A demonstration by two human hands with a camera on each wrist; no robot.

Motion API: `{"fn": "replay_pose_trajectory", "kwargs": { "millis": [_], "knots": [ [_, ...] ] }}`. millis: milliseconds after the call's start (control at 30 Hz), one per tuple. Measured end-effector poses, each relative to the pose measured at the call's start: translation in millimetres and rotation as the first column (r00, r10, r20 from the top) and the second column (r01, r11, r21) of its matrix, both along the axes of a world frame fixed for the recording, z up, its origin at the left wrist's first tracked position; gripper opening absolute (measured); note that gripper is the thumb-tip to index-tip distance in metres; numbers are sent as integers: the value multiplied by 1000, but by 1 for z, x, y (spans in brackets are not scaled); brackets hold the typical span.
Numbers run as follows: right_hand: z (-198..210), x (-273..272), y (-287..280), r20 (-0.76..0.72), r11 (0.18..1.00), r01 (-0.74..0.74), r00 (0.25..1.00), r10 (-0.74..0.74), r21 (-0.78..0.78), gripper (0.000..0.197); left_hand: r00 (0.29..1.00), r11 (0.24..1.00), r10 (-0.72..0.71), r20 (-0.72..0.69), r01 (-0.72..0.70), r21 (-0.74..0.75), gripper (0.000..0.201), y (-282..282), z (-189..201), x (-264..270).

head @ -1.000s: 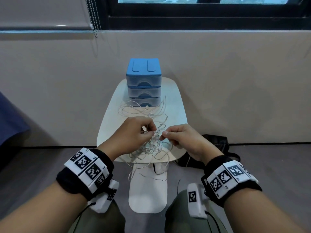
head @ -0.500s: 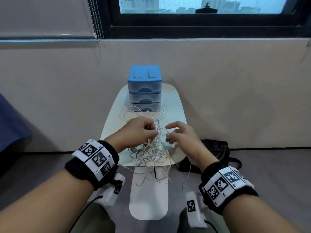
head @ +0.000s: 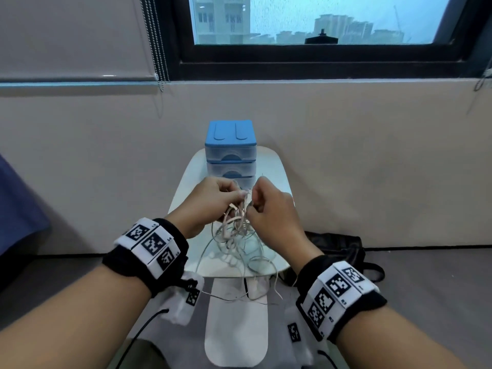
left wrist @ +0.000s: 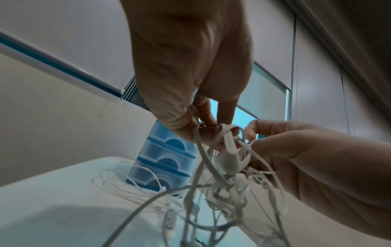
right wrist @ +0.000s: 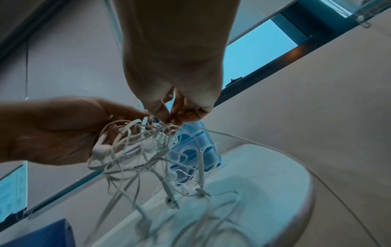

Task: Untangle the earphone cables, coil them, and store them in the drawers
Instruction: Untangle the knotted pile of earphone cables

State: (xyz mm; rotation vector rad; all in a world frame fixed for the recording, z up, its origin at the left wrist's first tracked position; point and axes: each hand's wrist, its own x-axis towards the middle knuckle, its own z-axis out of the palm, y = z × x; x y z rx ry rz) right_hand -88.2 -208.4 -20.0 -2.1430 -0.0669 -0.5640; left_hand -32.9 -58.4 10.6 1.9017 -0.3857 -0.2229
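A tangle of white earphone cables hangs between my two hands above the small white table. My left hand pinches the top of the knot with curled fingers. Facing it, my right hand pinches strands with thumb and fingertips. Loops and earbuds dangle down to the tabletop and over its near edge. Behind the hands stands the blue three-drawer unit, with all drawers shut. More cable lies coiled on the table in front of the drawers.
A black bag lies on the floor to the right of the table. A wall with a window rises right behind the table. A blue object sits at the left edge. The table's white base stretches toward my knees.
Both hands have lifted the tangle higher and closer to the drawers. The right hand, open-fingered half a second ago, now pinches strands. My head view has tilted up.
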Motion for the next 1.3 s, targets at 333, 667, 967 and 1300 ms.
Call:
{"fn": "replay_pose_trajectory", "kwargs": {
  "millis": [333, 667, 967, 1300],
  "knots": [
    [7, 13, -1, -27, 990, 44, 999, -40, 135, 24, 994, 994, -101, -29, 99, -41, 21, 13, 3, 4],
    [-10, 5, -2, -157, 979, 25, 988, 7, 201, 17, 993, 993, -120, 6, 120, -2, 23, 12, -11, 0],
    [-8, -3, -7, -195, 945, 39, 980, 27, 326, 9, 994, 995, -92, 65, 88, 53, 23, 11, -11, 2],
    [1, -11, -10, -119, 916, -209, 958, 262, 342, 9, 995, 994, 89, 46, -92, 52, 24, 0, -12, 7]
  ]
}}
